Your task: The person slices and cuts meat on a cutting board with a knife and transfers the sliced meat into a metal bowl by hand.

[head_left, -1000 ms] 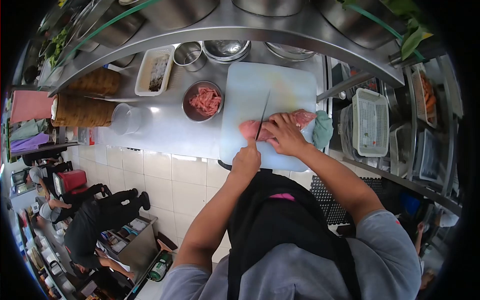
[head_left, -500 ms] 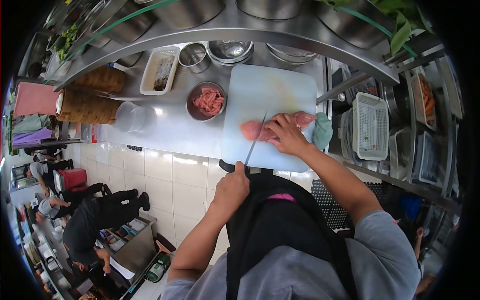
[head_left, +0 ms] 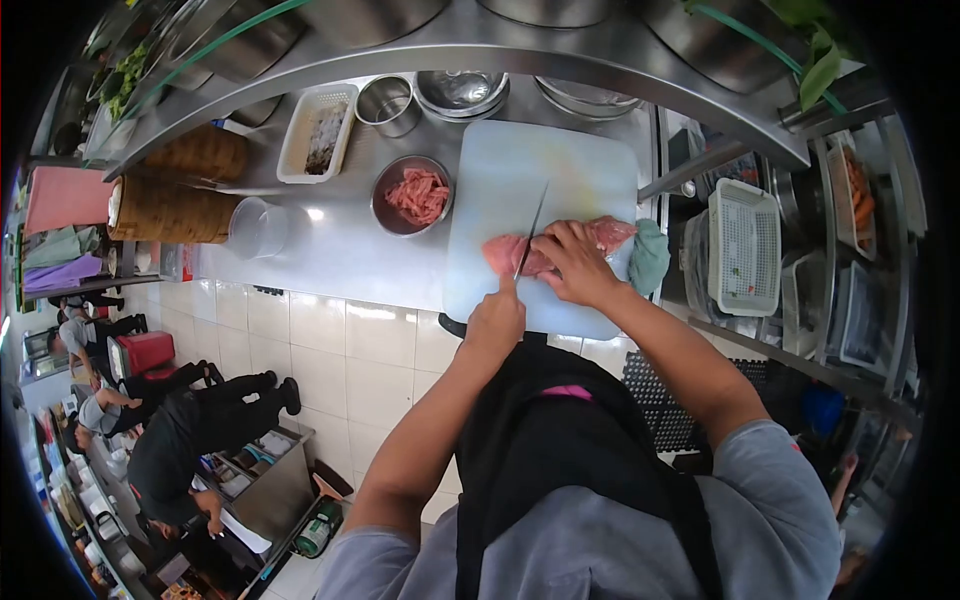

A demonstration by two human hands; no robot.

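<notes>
My left hand is closed around a knife, its handle hidden in my fist. The long thin blade lies across a piece of raw pink meat and points away from me. On top of the meat rests my right hand, its fingers bent and pressing down just right of the blade. Beneath them is a white cutting board. A metal bowl holding cut strips of meat stands left of the board. A folded green cloth touches the board's right edge.
Behind the bowl are a white basket, a steel pot and stacked metal bowls. A clear plastic tub stands farther left. A steel shelf overhangs the counter. People in black work at lower left.
My left hand has slid the knife forward and slightly right, carrying the blade farther across the meat. My right hand has stayed on the meat.
</notes>
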